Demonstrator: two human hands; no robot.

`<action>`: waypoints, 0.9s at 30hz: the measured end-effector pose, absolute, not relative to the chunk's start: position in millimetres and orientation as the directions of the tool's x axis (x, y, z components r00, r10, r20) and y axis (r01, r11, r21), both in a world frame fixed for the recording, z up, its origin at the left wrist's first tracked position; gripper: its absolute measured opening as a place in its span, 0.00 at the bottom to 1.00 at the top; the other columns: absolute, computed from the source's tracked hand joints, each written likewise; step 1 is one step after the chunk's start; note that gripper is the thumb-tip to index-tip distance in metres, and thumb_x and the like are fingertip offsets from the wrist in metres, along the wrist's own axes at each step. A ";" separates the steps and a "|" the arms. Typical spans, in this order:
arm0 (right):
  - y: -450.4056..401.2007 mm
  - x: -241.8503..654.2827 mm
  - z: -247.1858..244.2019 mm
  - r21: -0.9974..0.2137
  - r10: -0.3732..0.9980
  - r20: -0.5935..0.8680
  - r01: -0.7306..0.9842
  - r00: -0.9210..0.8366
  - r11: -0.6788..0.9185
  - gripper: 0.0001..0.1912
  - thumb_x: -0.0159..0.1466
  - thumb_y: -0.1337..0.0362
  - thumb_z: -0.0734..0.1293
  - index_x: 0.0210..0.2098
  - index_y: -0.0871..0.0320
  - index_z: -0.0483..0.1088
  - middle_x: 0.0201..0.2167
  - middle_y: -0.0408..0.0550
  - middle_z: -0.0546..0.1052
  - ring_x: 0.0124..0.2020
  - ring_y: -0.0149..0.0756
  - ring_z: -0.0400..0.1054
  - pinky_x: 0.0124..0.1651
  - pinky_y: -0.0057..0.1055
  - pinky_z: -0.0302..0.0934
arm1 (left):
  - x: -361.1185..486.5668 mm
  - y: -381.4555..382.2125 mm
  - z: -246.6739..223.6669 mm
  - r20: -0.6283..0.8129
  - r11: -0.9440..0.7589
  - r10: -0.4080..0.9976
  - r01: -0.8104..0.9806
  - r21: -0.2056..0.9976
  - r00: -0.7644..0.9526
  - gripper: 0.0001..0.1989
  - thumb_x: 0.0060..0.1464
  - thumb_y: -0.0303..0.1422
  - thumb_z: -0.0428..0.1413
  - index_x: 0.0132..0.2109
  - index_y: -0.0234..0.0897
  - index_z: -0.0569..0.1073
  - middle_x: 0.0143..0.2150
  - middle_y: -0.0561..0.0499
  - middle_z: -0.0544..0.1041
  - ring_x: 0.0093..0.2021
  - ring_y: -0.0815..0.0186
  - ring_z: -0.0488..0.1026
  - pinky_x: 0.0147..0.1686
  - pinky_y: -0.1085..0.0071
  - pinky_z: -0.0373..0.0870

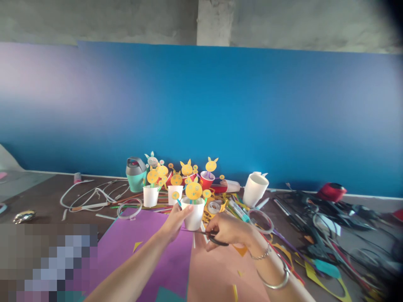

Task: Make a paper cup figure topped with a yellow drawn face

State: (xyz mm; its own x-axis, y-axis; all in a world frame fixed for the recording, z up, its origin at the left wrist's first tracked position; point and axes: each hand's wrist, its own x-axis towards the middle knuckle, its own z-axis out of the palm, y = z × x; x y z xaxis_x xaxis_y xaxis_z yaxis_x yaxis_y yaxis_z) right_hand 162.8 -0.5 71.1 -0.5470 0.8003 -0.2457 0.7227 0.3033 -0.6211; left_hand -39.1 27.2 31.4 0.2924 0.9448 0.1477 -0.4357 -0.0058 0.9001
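My left hand (pixel 174 222) is closed round the side of a white paper cup (pixel 195 217). A yellow paper animal face (pixel 193 190) with pointed ears sticks up from the cup, with smaller yellow discs on stems at either side. In my right hand (pixel 231 228) is a pair of scissors (pixel 219 240) with dark handles, its blades pointing left just under the cup's base. I cannot tell whether the blades touch the cup. Below both hands lie a purple sheet (pixel 151 243) and a peach sheet (pixel 217 274) of paper.
Behind stand more white cups (pixel 150 196), red cups (pixel 208 180) with paper faces, and a teal-grey container (pixel 136 175). A white mug-like container (pixel 255 188) and tape rolls (pixel 260 221) are to the right. Dark cables (pixel 333 226) and yellow scraps (pixel 324 279) lie far right.
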 end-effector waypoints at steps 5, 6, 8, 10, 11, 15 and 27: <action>1.0 163.3 67.5 -0.601 0.799 -0.257 0.737 -0.544 0.308 0.15 0.49 0.52 0.73 0.29 0.57 0.76 0.19 0.35 0.65 0.22 0.25 0.55 0.23 0.25 0.46 | -38.5 26.6 30.1 0.145 -0.005 0.943 -0.421 0.907 0.301 0.29 0.47 0.42 0.65 0.54 0.34 0.74 0.48 0.39 0.79 0.48 0.51 0.75 0.46 0.63 0.72; 0.8 163.0 67.2 -0.593 0.800 -0.253 0.740 -0.544 0.316 0.15 0.49 0.52 0.73 0.28 0.57 0.76 0.19 0.35 0.65 0.22 0.25 0.55 0.23 0.25 0.45 | -38.5 26.5 29.9 0.146 -0.007 0.943 -0.421 0.907 0.299 0.29 0.47 0.43 0.65 0.54 0.34 0.74 0.48 0.39 0.79 0.49 0.51 0.75 0.47 0.63 0.71; 0.2 162.5 67.2 -0.570 0.803 -0.231 0.745 -0.550 0.346 0.16 0.49 0.51 0.73 0.27 0.57 0.75 0.18 0.34 0.64 0.21 0.24 0.54 0.22 0.25 0.44 | -38.4 26.4 29.7 0.151 -0.014 0.945 -0.427 0.904 0.291 0.29 0.46 0.43 0.65 0.54 0.34 0.74 0.47 0.40 0.80 0.50 0.51 0.74 0.49 0.62 0.70; -0.5 162.1 68.0 -0.547 0.803 -0.207 0.747 -0.559 0.379 0.16 0.49 0.50 0.73 0.26 0.57 0.74 0.18 0.34 0.63 0.21 0.23 0.52 0.22 0.25 0.43 | -38.2 26.3 29.7 0.151 -0.015 0.947 -0.432 0.902 0.284 0.29 0.46 0.42 0.66 0.54 0.35 0.74 0.47 0.40 0.80 0.51 0.50 0.74 0.50 0.61 0.70; -0.7 162.0 68.5 -0.538 0.804 -0.198 0.748 -0.561 0.390 0.17 0.49 0.50 0.73 0.25 0.57 0.73 0.17 0.34 0.62 0.21 0.23 0.52 0.22 0.26 0.42 | -38.1 26.2 29.5 0.148 -0.014 0.949 -0.432 0.902 0.280 0.29 0.46 0.42 0.66 0.54 0.35 0.74 0.47 0.40 0.80 0.52 0.50 0.74 0.50 0.61 0.70; -1.0 161.8 69.6 -0.524 0.804 -0.231 0.766 -0.548 0.372 0.18 0.47 0.50 0.75 0.25 0.57 0.73 0.18 0.34 0.64 0.21 0.23 0.52 0.22 0.25 0.42 | -37.6 26.0 27.7 0.130 -0.008 0.956 -0.421 0.907 0.261 0.30 0.45 0.43 0.66 0.54 0.35 0.74 0.46 0.40 0.80 0.49 0.51 0.75 0.47 0.62 0.71; -1.9 154.1 66.7 -0.627 0.803 -0.284 0.735 -0.525 0.259 0.16 0.48 0.51 0.74 0.27 0.58 0.75 0.19 0.36 0.66 0.21 0.25 0.56 0.22 0.24 0.46 | -40.3 28.2 26.7 0.094 0.020 0.965 -0.425 0.905 0.244 0.28 0.47 0.42 0.65 0.54 0.36 0.74 0.46 0.40 0.80 0.48 0.52 0.76 0.48 0.61 0.72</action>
